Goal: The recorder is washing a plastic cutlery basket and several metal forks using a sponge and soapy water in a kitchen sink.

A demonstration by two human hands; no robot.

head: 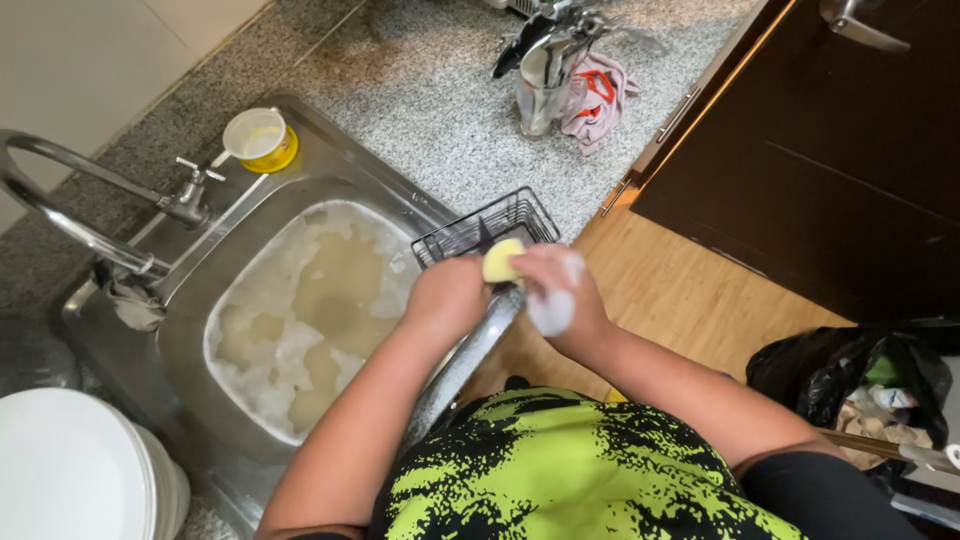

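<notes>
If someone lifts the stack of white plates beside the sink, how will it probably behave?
The plates are probably heavy together, since several rims are stacked. They look glazed and rigid, so likely brittle if knocked on the steel sink. With wet hands they may slip.

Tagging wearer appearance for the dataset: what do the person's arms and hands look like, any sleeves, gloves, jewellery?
Both arms are bare up to the short-sleeved lime-green and black speckled shirt. No gloves, watch or rings are visible on either hand. The left hand looks wet; the right hand carries white soap foam over the knuckles and wrist.
</notes>
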